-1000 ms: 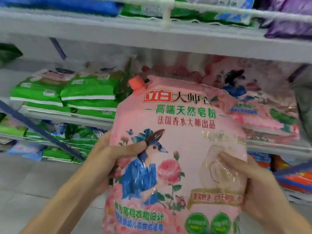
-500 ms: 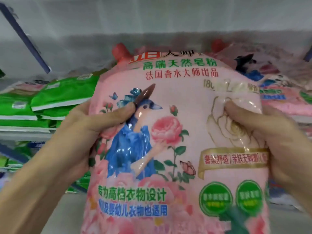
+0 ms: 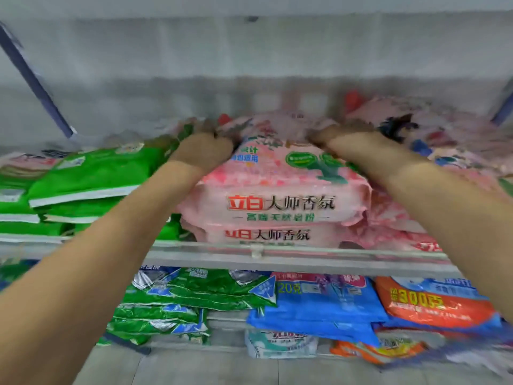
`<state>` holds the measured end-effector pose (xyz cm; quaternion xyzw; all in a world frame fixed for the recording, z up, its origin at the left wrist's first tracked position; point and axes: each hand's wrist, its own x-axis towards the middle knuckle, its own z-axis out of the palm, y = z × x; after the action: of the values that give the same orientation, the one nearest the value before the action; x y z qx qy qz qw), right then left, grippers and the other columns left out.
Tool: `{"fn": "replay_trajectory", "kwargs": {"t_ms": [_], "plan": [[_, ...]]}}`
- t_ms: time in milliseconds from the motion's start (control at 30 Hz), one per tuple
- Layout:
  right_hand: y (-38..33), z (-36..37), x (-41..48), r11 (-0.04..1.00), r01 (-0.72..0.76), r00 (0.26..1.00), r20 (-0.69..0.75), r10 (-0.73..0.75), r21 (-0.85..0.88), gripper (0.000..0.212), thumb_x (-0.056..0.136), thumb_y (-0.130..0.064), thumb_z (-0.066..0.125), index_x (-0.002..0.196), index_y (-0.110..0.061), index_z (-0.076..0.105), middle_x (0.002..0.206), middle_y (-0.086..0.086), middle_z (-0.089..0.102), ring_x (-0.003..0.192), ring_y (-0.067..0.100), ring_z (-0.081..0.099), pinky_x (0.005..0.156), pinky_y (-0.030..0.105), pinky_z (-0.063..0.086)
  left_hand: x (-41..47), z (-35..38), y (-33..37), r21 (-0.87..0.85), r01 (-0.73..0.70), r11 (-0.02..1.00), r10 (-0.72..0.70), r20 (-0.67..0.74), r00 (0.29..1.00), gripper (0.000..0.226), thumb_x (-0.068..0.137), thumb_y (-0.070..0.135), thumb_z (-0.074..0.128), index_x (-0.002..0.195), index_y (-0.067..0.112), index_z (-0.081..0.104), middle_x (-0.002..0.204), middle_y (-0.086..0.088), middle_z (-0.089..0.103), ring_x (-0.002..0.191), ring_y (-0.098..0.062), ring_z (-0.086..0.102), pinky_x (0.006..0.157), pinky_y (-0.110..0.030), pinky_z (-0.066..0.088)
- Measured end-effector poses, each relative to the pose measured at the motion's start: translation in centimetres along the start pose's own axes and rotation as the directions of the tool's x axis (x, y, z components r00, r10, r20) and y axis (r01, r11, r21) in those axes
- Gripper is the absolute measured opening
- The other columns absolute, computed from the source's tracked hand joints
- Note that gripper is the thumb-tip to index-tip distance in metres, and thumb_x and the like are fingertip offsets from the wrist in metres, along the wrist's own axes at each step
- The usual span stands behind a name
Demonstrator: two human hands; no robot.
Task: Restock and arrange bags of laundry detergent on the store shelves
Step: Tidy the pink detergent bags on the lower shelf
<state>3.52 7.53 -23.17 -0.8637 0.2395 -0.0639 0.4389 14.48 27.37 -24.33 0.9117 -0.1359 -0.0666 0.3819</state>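
1. While both hands sit on it, the pink detergent bag (image 3: pixel 277 173) lies flat on a second pink bag (image 3: pixel 266 236) on the middle shelf, its printed bottom gusset facing out. Head view only, with heavy motion blur.
2. Left hand (image 3: pixel 205 151) is at the bag's far left corner and right hand (image 3: pixel 344 137) is on its far right top. The fingers are smeared, so I cannot tell whether they curl round the film or press flat.
3. Step in hand, by my reading, is seating the bag on the stack. Push it straight back until its front face lines up with the bag below. Then spread the powder so the top lies level for the next one.
4. Edges: the clear front rail (image 3: pixel 277 252) runs just below the stack, and the bottom bag sits just behind it. The top bag should not overhang it.
5. Room: green bags (image 3: pixel 91 173) lie just beside on the left. A slumped heap of pink bags (image 3: pixel 444 140) crowds the right, so sideways room is tight. The open gap is overhead, up to the upper shelf underside (image 3: pixel 249 45). Best exit for the hands is up and back.
6. Lower shelf: blue packs (image 3: pixel 319 304) and orange packs (image 3: pixel 433 301), well apart from the work.
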Motion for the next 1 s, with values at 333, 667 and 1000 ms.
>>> {"fn": "replay_trajectory", "kwargs": {"t_ms": [333,667,1000], "plan": [[1.0,-0.8,-3.4,0.983,0.138,0.989,0.065,-0.131,-0.124,0.044,0.106,-0.044,0.043,0.13,-0.011,0.059,0.136,0.017,0.059,0.118,0.028,0.056,0.094,0.029,0.041,-8.5,-1.6,1.3,0.238,-0.31,0.92,0.205,0.383,0.901,0.116,0.054,0.094,0.061,0.153,0.059,0.01,0.165,0.022,0.018,0.15,-0.009,0.027,0.117,-0.032,0.024],[3.2,1.1,-6.1,0.864,0.437,0.883,-0.066,-0.465,-0.251,0.07,0.078,-0.048,0.082,0.14,-0.052,0.052,0.138,-0.031,0.055,0.125,-0.008,0.049,0.099,0.002,0.031,-6.5,-0.9,-0.3,0.027,-0.454,0.891,0.447,0.121,0.886,0.07,0.061,0.055,0.087,0.122,0.069,0.055,0.125,0.031,0.055,0.091,0.006,0.066,0.063,-0.007,0.054],[4.8,2.9,-6.6,0.848,0.385,0.869,-0.168,-0.466,-0.364,0.067,0.082,-0.042,0.081,0.144,-0.04,0.056,0.149,-0.013,0.054,0.144,0.019,0.041,0.125,0.026,0.021,-6.8,0.7,-2.6,0.268,-0.508,0.818,0.52,0.03,0.854,0.063,0.077,0.083,0.05,0.137,0.062,0.048,0.157,0.008,0.044,0.142,-0.022,0.047,0.113,-0.048,0.044]]}}
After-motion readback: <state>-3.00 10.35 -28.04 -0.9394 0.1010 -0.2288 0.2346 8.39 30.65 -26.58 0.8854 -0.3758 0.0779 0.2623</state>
